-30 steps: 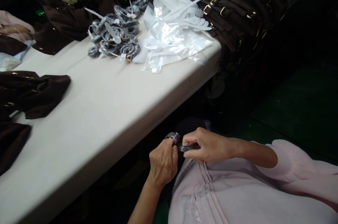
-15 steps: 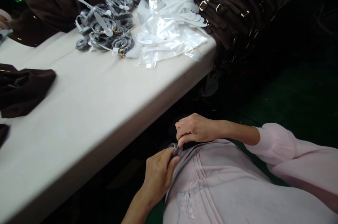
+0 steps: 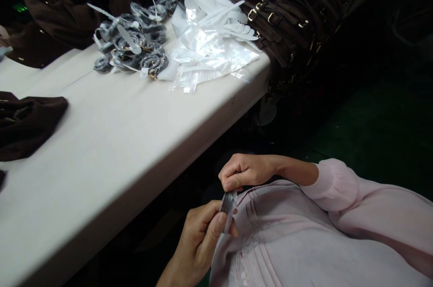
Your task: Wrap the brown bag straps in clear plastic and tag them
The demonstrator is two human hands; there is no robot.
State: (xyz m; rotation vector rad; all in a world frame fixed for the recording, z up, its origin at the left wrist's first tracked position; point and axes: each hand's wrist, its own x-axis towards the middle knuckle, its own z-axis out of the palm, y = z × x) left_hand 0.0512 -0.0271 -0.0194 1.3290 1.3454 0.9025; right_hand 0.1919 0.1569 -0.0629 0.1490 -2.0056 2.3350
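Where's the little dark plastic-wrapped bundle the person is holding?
In the head view, the small dark bundle in clear plastic is below and right of centre, gripped by the left hand, the right hand at its top end.

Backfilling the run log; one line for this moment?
left grip: closed on film-wrapped dark piece | right grip: closed at its upper end | table: wrapped coils, white strips

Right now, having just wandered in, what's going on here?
A person's left hand holds a small dark item in clear plastic beside the table, while the right hand pinches its upper end. On the table lie plastic-wrapped dark coils, clear bags, white strips and dark straps with buckles.
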